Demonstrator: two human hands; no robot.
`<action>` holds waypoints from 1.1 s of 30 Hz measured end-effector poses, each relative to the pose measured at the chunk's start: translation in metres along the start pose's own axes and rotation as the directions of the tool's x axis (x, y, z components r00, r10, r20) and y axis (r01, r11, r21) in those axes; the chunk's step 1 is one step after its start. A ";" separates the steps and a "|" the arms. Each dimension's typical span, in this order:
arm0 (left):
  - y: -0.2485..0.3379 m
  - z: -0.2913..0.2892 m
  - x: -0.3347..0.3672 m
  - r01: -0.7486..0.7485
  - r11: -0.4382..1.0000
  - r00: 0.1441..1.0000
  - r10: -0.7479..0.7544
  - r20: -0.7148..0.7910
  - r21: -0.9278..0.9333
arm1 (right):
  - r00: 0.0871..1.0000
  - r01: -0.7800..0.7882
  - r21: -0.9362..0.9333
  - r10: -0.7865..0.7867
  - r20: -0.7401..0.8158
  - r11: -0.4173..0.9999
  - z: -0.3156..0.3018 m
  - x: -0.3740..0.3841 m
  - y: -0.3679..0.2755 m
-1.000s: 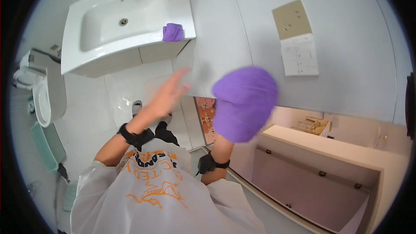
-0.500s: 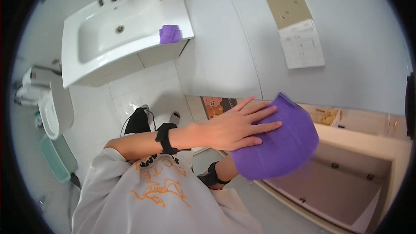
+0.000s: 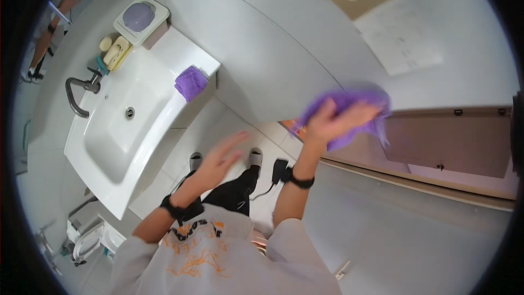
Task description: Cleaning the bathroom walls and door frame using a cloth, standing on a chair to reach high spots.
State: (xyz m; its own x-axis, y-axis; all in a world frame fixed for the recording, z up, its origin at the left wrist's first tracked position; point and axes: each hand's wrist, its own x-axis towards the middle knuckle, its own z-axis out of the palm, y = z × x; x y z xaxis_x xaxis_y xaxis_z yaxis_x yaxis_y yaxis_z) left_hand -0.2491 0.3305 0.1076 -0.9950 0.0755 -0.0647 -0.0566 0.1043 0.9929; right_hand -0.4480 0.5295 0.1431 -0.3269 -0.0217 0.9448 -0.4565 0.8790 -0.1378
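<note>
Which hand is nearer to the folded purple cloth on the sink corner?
The left hand is nearer, open in the air below the folded purple cloth. The right hand presses another purple cloth against the wall, farther away.

The crumpled purple cleaning cloth (image 3: 349, 117) is motion-blurred, and the right hand (image 3: 333, 120) covers its middle. The left hand (image 3: 221, 158) is smeared at the fingertips. Small pale items in the yellow soap tray (image 3: 115, 53) are too small to identify.
</note>
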 end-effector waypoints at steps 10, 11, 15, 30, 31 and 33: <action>-0.144 -0.147 -0.150 0.382 0.917 0.658 -0.359 -0.662 -0.117 | 0.804 0.559 -0.134 -0.495 0.330 0.818 0.121 -0.139 -0.015; -0.152 -0.148 -0.153 0.376 0.917 0.646 -0.361 -0.673 -0.131 | 0.772 0.586 -0.078 -0.526 0.357 0.807 0.128 -0.134 -0.027; -0.171 -0.120 -0.151 0.300 0.875 0.620 -0.481 -0.620 -0.379 | 0.627 0.656 0.118 -0.626 0.464 0.745 0.143 -0.049 -0.111; -0.167 -0.079 -0.153 0.253 0.838 0.598 -0.528 -0.603 -0.484 | 0.098 0.454 0.548 -0.651 0.753 0.703 0.325 -0.145 -0.233; -0.173 -0.081 -0.163 0.245 0.826 0.573 -0.546 -0.611 -0.508 | 0.138 0.379 0.571 -0.654 0.744 0.729 0.328 -0.152 -0.234; -0.178 -0.089 -0.174 0.257 0.823 0.574 -0.552 -0.605 -0.506 | 0.198 0.263 0.591 -0.643 0.740 0.762 0.332 -0.156 -0.237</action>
State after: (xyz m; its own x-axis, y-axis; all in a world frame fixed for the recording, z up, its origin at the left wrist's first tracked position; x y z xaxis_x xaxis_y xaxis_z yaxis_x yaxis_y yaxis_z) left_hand -0.0736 0.2109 -0.0486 -0.5892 -0.6145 -0.5247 -0.3439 -0.3970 0.8510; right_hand -0.5636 0.1665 -0.0704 -0.3839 -0.9217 0.0558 -0.9234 0.3826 -0.0320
